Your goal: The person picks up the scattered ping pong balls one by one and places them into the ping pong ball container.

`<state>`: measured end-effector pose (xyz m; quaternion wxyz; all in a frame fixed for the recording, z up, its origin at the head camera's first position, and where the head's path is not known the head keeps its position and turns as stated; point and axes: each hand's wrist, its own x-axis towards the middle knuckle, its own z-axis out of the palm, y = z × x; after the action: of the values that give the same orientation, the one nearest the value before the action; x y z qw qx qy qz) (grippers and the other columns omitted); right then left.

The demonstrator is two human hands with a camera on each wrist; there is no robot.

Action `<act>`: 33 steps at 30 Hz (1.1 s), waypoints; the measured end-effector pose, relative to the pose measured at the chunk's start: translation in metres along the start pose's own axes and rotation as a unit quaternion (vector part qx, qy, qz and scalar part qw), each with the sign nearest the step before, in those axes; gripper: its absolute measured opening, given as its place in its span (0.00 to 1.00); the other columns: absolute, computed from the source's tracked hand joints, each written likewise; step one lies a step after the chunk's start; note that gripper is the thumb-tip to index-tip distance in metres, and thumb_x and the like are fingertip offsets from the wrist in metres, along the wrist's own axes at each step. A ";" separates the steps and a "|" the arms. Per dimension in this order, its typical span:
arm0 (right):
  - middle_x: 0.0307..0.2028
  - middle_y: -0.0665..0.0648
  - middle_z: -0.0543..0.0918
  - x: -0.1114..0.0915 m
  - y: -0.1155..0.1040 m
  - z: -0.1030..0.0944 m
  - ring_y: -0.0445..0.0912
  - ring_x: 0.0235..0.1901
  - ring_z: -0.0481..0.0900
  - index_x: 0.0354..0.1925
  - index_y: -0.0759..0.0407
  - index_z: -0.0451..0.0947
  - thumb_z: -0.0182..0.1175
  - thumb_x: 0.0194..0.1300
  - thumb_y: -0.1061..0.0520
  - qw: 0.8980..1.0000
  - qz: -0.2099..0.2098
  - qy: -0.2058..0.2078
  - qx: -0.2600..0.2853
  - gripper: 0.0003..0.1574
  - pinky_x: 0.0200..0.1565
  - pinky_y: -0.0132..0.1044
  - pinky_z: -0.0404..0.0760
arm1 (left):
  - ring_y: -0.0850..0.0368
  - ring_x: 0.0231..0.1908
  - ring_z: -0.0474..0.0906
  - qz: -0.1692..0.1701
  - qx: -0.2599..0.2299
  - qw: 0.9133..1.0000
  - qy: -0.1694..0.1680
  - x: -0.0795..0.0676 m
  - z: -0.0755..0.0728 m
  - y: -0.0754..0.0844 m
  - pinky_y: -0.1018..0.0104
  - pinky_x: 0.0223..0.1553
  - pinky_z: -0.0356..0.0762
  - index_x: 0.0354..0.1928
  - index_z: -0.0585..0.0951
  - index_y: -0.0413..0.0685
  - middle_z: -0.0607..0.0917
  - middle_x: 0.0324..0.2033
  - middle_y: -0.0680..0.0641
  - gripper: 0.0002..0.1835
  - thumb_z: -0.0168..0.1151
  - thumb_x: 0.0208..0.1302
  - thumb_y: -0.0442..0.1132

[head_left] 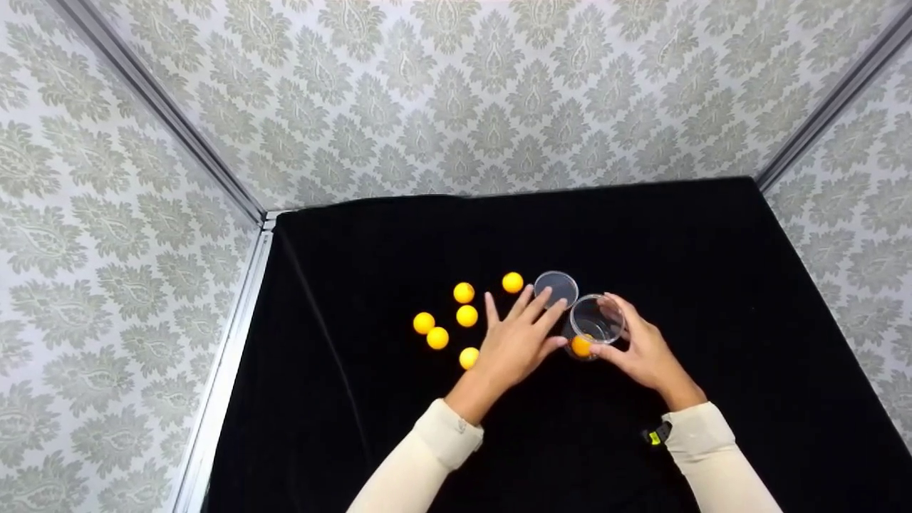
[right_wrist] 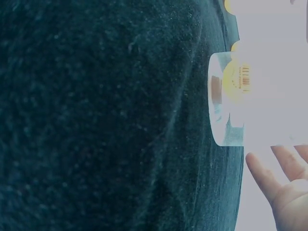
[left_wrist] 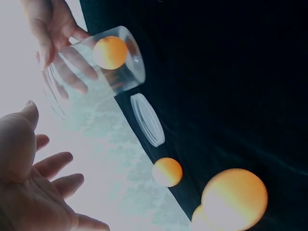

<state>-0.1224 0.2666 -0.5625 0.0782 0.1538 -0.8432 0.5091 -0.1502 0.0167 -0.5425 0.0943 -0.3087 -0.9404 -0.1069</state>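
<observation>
My right hand (head_left: 645, 349) grips a clear plastic jar (head_left: 598, 322) from its right side, thumb and fingers round the wall. One orange ping-pong ball (left_wrist: 110, 52) lies inside, near the jar's bottom. In the right wrist view, printing shows on that ball (right_wrist: 234, 81). My left hand (head_left: 514, 343) is spread out just left of the jar, palm down and holding nothing. Its fingertips overlap the clear round lid (head_left: 556, 282) in the head view. The left wrist view shows a gap between those fingers and the jar, with the lid (left_wrist: 147, 120) beyond.
Several loose orange ping-pong balls lie left of the left hand, including one (head_left: 512, 283) beside the lid and one (head_left: 469, 358) by the wrist. Black cloth (head_left: 342, 249) covers the table. Patterned walls (head_left: 456, 107) and a metal frame post (head_left: 228, 370) bound it.
</observation>
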 end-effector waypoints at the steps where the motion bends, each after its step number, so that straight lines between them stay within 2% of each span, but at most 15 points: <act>1: 0.66 0.72 0.76 0.000 0.000 0.000 0.68 0.64 0.76 0.73 0.70 0.61 0.77 0.53 0.66 1.000 0.000 0.000 -0.001 0.54 0.59 0.60 0.76 | 0.48 0.77 0.60 -0.002 0.005 1.000 0.003 -0.003 0.001 -0.003 0.16 0.65 0.48 0.76 0.67 0.69 0.67 0.76 0.54 0.32 0.48 0.74 0.65; 2: 0.65 0.72 0.76 0.000 0.000 -0.001 0.67 0.64 0.76 0.73 0.70 0.61 0.77 0.53 0.66 1.000 0.000 0.000 -0.003 0.54 0.59 0.57 0.77 | 0.48 0.77 0.60 -0.003 0.011 1.000 0.005 -0.006 0.001 -0.006 0.16 0.65 0.49 0.76 0.67 0.68 0.67 0.76 0.54 0.32 0.48 0.74 0.66; 5: 0.65 0.72 0.76 0.001 0.000 -0.001 0.68 0.64 0.76 0.73 0.70 0.61 0.77 0.52 0.67 1.000 0.005 0.001 -0.002 0.55 0.61 0.39 0.79 | 0.48 0.78 0.60 -0.008 0.025 1.000 0.012 -0.015 0.004 -0.014 0.15 0.64 0.49 0.75 0.68 0.68 0.68 0.76 0.53 0.32 0.51 0.73 0.65; 8: 0.65 0.73 0.76 0.001 -0.001 -0.002 0.68 0.65 0.75 0.73 0.70 0.61 0.77 0.52 0.66 1.000 0.014 -0.002 0.000 0.55 0.59 0.19 0.73 | 0.47 0.78 0.60 -0.012 0.036 0.999 0.016 -0.024 0.007 -0.022 0.15 0.64 0.48 0.75 0.69 0.67 0.68 0.76 0.52 0.32 0.53 0.72 0.65; 10: 0.65 0.73 0.76 0.001 -0.001 -0.003 0.68 0.65 0.75 0.73 0.71 0.61 0.77 0.53 0.66 1.000 0.020 -0.005 0.002 0.55 0.58 0.14 0.69 | 0.47 0.77 0.61 -0.015 0.042 0.999 0.016 -0.029 0.008 -0.027 0.15 0.65 0.48 0.74 0.70 0.67 0.68 0.76 0.52 0.32 0.53 0.72 0.64; 12: 0.66 0.72 0.76 0.000 -0.001 -0.003 0.67 0.65 0.75 0.73 0.70 0.60 0.77 0.53 0.65 1.000 0.024 -0.007 -0.001 0.55 0.58 0.15 0.69 | 0.47 0.77 0.61 -0.017 0.051 0.998 0.015 -0.034 0.010 -0.032 0.16 0.65 0.48 0.74 0.70 0.67 0.68 0.76 0.52 0.32 0.52 0.72 0.65; 13: 0.66 0.72 0.76 0.000 -0.001 -0.003 0.67 0.65 0.75 0.73 0.70 0.60 0.77 0.53 0.65 1.000 0.025 -0.007 -0.003 0.55 0.59 0.18 0.71 | 0.47 0.77 0.61 -0.019 0.056 0.998 0.014 -0.037 0.010 -0.034 0.16 0.65 0.49 0.74 0.70 0.67 0.68 0.76 0.52 0.32 0.52 0.72 0.65; 16: 0.66 0.71 0.76 0.000 -0.001 -0.002 0.66 0.66 0.75 0.74 0.69 0.60 0.77 0.53 0.65 1.000 0.024 -0.009 -0.008 0.55 0.62 0.36 0.78 | 0.47 0.77 0.61 -0.024 0.067 0.997 0.011 -0.044 0.013 -0.040 0.17 0.65 0.51 0.74 0.70 0.67 0.68 0.76 0.52 0.32 0.54 0.72 0.64; 19: 0.66 0.70 0.76 0.000 -0.001 -0.001 0.65 0.66 0.75 0.73 0.69 0.61 0.77 0.53 0.65 1.000 0.022 -0.008 -0.011 0.55 0.61 0.54 0.76 | 0.47 0.77 0.61 -0.030 0.070 0.997 0.005 -0.052 0.017 -0.045 0.16 0.64 0.52 0.74 0.70 0.67 0.69 0.75 0.52 0.32 0.57 0.71 0.63; 21: 0.66 0.70 0.76 0.000 0.000 -0.001 0.65 0.66 0.75 0.73 0.70 0.61 0.77 0.53 0.65 1.000 0.020 -0.007 -0.012 0.55 0.60 0.58 0.75 | 0.47 0.77 0.61 -0.033 0.071 0.997 -0.001 -0.056 0.019 -0.048 0.16 0.64 0.52 0.74 0.70 0.67 0.69 0.75 0.52 0.32 0.57 0.71 0.63; 26: 0.66 0.69 0.76 0.000 0.000 -0.001 0.64 0.66 0.75 0.73 0.69 0.61 0.78 0.53 0.65 1.000 0.020 -0.004 -0.013 0.55 0.60 0.57 0.75 | 0.46 0.76 0.64 -0.039 0.070 0.997 -0.004 -0.066 0.023 -0.056 0.15 0.62 0.54 0.74 0.70 0.67 0.70 0.75 0.51 0.32 0.58 0.70 0.62; 30: 0.66 0.70 0.76 0.000 -0.001 -0.001 0.65 0.66 0.75 0.73 0.70 0.61 0.78 0.53 0.64 1.000 0.022 -0.004 -0.005 0.55 0.62 0.42 0.77 | 0.46 0.75 0.65 -0.048 0.075 0.996 -0.013 -0.074 0.026 -0.062 0.15 0.63 0.53 0.74 0.70 0.67 0.70 0.75 0.51 0.33 0.58 0.70 0.63; 33: 0.66 0.70 0.76 0.001 -0.001 -0.001 0.66 0.66 0.75 0.73 0.70 0.61 0.78 0.53 0.64 1.000 0.023 -0.005 -0.003 0.55 0.62 0.43 0.77 | 0.47 0.76 0.63 -0.054 0.078 0.995 -0.024 -0.079 0.029 -0.065 0.15 0.63 0.52 0.74 0.70 0.67 0.69 0.75 0.51 0.33 0.58 0.69 0.63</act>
<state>-0.1225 0.2671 -0.5606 0.0629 0.1365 -0.8485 0.5074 -0.1301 -0.0708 -0.5982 0.0892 -0.2515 -0.9632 -0.0309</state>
